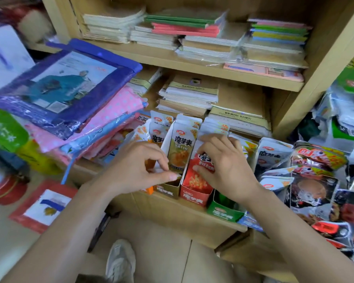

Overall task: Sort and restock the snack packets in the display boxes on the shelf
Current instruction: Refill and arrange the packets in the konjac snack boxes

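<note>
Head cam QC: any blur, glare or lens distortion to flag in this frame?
Head view: the centre is sharp, with readable print on the yellow-green packet and the red packet. The left forearm and the left edge are smeared soft. The shelf upright leans from wide-angle distortion. Glare flecks show on the foil packets at right and on the purple wrapped pack. The light is even.

Ahead of the fingertips (173, 177), upright packets (180, 144) filled the olive box (168, 189) and the red box (192, 198), and behind them stacks of notebooks (189, 94) rose to the shelf board (213, 73), closing the way forward. Outward of the fingers of the left hand (137, 166) a heap of plastic-wrapped goods (70, 92) overhung the orange box (149, 189), and outward of the fingers of the right hand (225, 166) loose packets (315, 180) crowded the shelf. Open room lay back toward the wrists: the green box (223, 213) with its open mouth, and the floor tiles (161, 252) below.
</note>
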`<state>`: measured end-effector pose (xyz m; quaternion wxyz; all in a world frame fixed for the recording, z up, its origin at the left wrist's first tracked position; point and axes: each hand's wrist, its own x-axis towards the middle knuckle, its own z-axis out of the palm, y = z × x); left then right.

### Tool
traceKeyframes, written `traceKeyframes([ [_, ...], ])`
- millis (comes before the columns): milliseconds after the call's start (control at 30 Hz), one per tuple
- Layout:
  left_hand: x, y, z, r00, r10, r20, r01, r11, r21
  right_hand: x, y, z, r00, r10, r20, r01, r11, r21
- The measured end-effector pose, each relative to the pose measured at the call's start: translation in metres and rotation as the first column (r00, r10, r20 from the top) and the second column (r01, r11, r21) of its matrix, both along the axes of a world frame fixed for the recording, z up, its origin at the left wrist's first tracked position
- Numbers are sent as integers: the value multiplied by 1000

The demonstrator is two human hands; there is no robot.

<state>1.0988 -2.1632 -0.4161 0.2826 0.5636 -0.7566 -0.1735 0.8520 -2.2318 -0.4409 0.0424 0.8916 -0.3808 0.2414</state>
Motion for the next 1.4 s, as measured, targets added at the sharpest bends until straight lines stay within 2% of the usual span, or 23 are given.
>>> traceKeyframes([
  [133, 9, 7, 2, 999, -6, -32, 9, 997, 74, 1, -3, 4, 998, 27, -56, -22, 996, 89],
  [233, 10, 7, 5, 998, 63, 20, -61, 996, -71, 3, -1, 6, 996, 29, -89, -18, 993, 114],
  [367, 3, 9, 9, 994, 104, 19, -99, 980, -172, 8, 7, 9, 992, 122, -4, -122, 991, 53],
  [467, 0, 11, 7, 992, 116, 39, -105, 969, -225, 22, 7, 8, 981, 151, 124, -163, 982, 90],
  [700, 11, 23, 4, 982, 179, -58, -187, 963, -196, 31, -17, 9, 928, -33, 371, -62, 969, 241],
  [767, 13, 27, 4, 985, 145, -99, -158, 976, -147, 35, -18, 7, 915, -93, 392, 7, 977, 215],
  [867, 12, 32, 4, 996, 39, -75, -46, 995, -90, 42, -16, 4, 895, -152, 420, 95, 984, 153],
  [933, 13, 32, 2, 997, 31, -70, -37, 996, -85, 44, -17, 4, 887, -157, 434, 110, 985, 131],
  [1000, 15, 31, 0, 993, 99, -57, -107, 983, -151, 42, -17, 6, 904, -115, 411, 51, 985, 164],
  [1067, 15, 26, -1, 980, 198, 5, -189, 941, -280, 35, -18, 10, 937, -20, 348, -75, 963, 258],
  [1133, 14, 19, -3, 955, 295, 14, -272, 894, -355, 23, -19, 15, 928, 58, 369, -175, 940, 293],
  [1200, 9, 12, -6, 940, 342, 18, -314, 882, -352, 11, -16, 17, 910, 63, 410, -183, 949, 259],
  [1400, -20, 0, -9, 906, 399, 141, -344, 888, -306, -28, 15, 13, 926, 65, 373, -87, 995, 43],
])
